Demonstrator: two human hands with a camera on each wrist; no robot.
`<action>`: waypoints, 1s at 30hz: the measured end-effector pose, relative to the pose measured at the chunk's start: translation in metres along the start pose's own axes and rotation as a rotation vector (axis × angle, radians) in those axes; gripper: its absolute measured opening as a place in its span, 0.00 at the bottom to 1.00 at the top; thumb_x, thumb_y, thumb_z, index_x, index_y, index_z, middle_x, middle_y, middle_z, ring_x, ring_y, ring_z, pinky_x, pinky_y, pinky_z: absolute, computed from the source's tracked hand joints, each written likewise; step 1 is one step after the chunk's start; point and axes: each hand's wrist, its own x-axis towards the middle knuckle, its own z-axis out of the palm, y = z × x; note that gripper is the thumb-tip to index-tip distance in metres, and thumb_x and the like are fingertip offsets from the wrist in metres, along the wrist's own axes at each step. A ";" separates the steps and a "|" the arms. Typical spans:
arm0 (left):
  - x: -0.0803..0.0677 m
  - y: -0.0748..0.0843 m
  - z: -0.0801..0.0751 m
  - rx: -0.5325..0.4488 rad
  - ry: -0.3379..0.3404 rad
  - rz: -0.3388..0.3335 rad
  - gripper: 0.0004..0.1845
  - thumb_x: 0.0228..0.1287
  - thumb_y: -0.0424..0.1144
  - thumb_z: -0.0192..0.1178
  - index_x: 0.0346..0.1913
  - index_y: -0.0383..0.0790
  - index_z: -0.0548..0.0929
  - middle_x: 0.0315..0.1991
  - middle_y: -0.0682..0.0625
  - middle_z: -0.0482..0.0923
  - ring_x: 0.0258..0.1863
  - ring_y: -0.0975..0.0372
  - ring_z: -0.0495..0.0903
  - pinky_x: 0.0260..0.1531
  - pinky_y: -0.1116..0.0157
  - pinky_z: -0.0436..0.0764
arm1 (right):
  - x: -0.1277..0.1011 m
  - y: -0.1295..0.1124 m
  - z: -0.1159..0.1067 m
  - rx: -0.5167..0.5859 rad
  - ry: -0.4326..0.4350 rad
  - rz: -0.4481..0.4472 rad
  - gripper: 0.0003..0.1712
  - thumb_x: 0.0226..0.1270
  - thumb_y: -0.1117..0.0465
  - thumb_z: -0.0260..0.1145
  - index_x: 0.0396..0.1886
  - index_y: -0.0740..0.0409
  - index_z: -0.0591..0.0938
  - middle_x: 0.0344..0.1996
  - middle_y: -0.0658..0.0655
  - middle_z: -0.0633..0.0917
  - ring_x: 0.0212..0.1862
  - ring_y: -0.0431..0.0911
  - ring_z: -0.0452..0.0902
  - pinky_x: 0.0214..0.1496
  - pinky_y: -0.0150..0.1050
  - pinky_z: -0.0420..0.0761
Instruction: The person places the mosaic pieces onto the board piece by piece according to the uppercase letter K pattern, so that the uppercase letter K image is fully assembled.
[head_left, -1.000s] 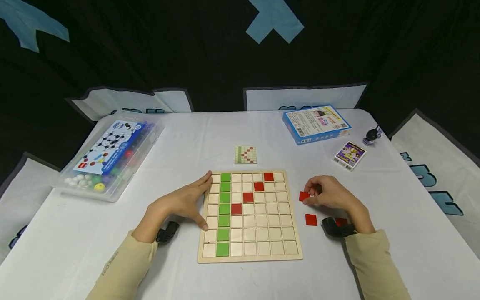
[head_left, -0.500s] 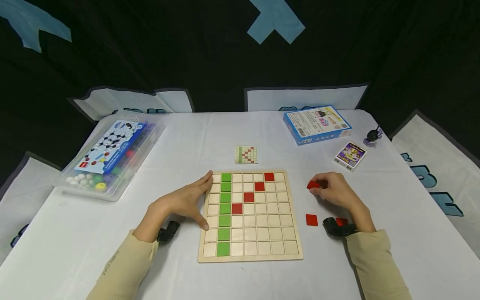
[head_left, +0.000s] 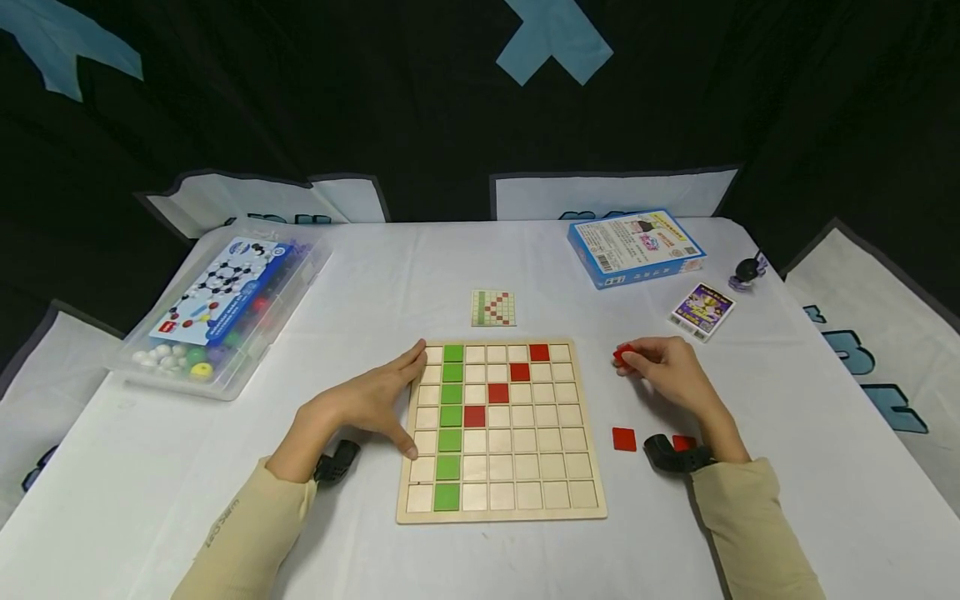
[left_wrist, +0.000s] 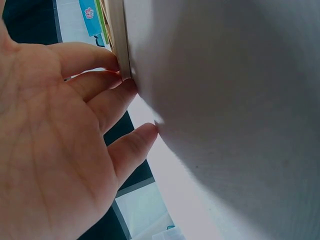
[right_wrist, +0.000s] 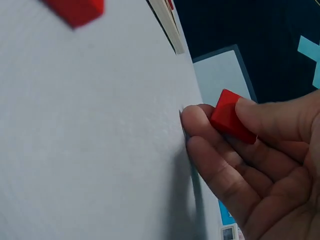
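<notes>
A wooden grid board [head_left: 501,516] lies flat before me, one column filled with green tiles [head_left: 448,467] and several red tiles [head_left: 498,393] running in a diagonal. My left hand [head_left: 367,407] rests along the board's left edge, fingers spread; in the left wrist view the fingertips [left_wrist: 129,87] touch the board's side. To the right of the board, my right hand [head_left: 667,367] pinches a red square tile [right_wrist: 233,116] between thumb and fingers, raised off the table. Two more red tiles lie on the cloth, one [head_left: 624,439] in plain sight, the other [head_left: 683,442] partly covered by the wrist camera.
A small pattern card [head_left: 492,308] lies beyond the board. At the back right are a blue box [head_left: 636,248], a purple card pack [head_left: 702,311] and a small dark object [head_left: 747,271]. A clear plastic case [head_left: 225,308] with coloured balls stands at the left.
My right hand has lifted the red tile from beside the board, moving it slightly away and right, and turned it between the fingers. The left hand stays at the board's edge.
</notes>
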 end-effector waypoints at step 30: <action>-0.001 -0.001 -0.001 -0.017 -0.015 -0.015 0.73 0.32 0.54 0.81 0.75 0.30 0.42 0.78 0.40 0.30 0.76 0.45 0.41 0.71 0.47 0.56 | 0.015 -0.053 0.077 0.426 -0.323 0.007 0.17 0.64 0.72 0.60 0.51 0.80 0.78 0.31 0.66 0.88 0.27 0.42 0.86 0.34 0.37 0.86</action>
